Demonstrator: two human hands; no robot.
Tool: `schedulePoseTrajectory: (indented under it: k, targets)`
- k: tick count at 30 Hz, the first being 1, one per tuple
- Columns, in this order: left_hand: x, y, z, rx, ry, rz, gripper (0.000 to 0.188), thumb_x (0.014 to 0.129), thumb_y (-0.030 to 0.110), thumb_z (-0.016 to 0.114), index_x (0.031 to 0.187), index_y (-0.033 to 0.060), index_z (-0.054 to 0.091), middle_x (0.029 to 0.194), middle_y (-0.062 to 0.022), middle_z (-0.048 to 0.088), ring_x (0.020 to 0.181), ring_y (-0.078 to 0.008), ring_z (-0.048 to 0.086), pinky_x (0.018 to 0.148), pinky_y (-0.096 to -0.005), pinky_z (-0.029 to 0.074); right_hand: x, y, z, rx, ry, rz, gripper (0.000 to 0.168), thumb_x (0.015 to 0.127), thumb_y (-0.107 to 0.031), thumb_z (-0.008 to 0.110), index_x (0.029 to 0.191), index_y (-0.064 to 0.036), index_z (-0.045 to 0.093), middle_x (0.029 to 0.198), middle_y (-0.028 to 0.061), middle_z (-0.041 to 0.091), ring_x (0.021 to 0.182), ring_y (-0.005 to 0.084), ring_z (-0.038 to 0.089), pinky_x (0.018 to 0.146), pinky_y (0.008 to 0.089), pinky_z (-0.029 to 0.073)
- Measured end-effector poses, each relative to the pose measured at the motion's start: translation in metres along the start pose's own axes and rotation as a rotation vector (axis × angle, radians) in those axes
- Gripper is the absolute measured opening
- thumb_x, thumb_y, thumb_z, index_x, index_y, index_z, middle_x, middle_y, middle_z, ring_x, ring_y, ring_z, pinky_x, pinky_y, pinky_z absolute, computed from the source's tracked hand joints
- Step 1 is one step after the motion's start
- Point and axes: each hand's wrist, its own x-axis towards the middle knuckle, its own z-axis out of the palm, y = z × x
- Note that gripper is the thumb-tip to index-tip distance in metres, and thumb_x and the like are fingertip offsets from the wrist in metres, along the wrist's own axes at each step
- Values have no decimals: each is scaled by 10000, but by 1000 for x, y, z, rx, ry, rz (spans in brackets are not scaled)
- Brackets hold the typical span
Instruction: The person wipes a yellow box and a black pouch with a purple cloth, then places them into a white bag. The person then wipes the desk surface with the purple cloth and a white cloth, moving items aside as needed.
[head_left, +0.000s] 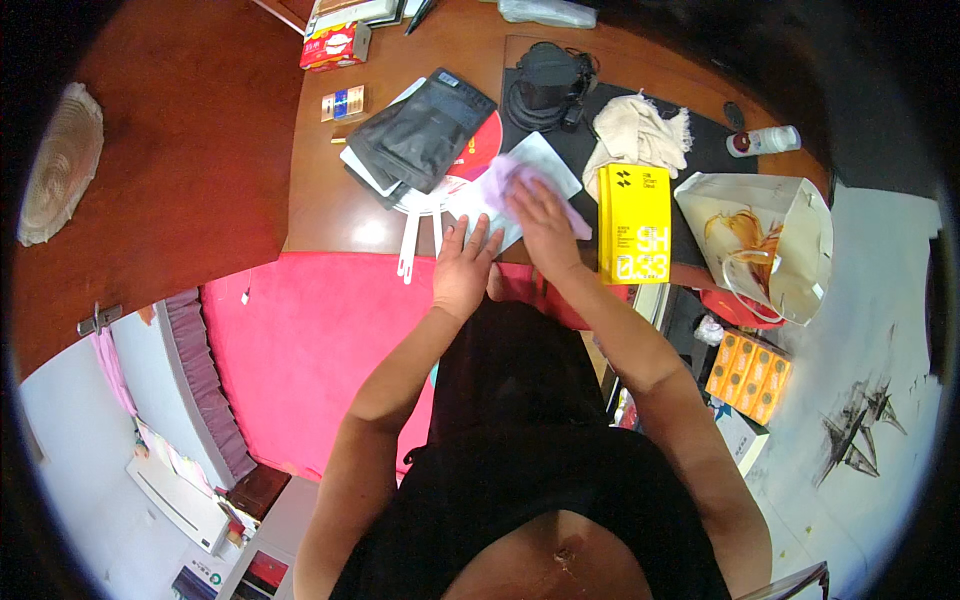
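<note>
My right hand (541, 225) lies over a crumpled lilac cloth (499, 184) and presses it onto a flat whitish sheet or pouch (555, 163). Much of that sheet is hidden by the cloth and hand. Beside it, my left hand (463, 262) rests palm down with fingers spread on the sheet's near left part, by the table edge. Left of the sheet, black flat pouches (442, 124) are stacked over a red round hand fan (487, 142). White fan handles (409, 244) stick out past the table edge near my left hand.
Right of my hands stand a yellow box (634, 225), a cream cloth (637, 131) and a white paper bag (742, 217). Farther back are a coiled black cable with an adapter (547, 79) and a white bottle (765, 141). A small box (343, 103) lies left on the wooden table (322, 187).
</note>
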Motion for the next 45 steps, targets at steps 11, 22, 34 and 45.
schedulePoseTrajectory:
  k: [11,22,34,45]
  targets:
    - [0,0,-5,19,78,19,548,844,130,714,1383,182,634,1540,-96,503,1354,-396,485,1160,-568,375,-62,2,-55,635,160,345,426,885,18,592,1306,-15,650,1363,206,627,1264,368,592,1125,425,438]
    - [3,35,-38,-293,133,54,628,813,66,753,1419,113,592,1441,-179,534,1291,-390,528,1132,-532,414,-67,-8,-92,807,166,575,414,986,-96,617,1389,-8,578,1356,210,634,1272,308,608,1084,372,460]
    - [9,59,11,-1132,256,-608,505,995,84,611,1476,-15,496,1361,-176,600,1194,-239,611,1001,-348,505,-78,36,-140,-147,-10,717,1092,761,-451,871,1575,17,315,1575,377,312,1470,516,315,1230,518,255]
    - [48,127,48,-1302,-10,-301,251,1016,72,554,1234,-36,617,1106,-103,687,1014,-163,649,879,-313,523,-133,81,-115,218,153,815,977,803,-291,863,1517,126,343,1368,322,569,1280,454,545,1101,462,433]
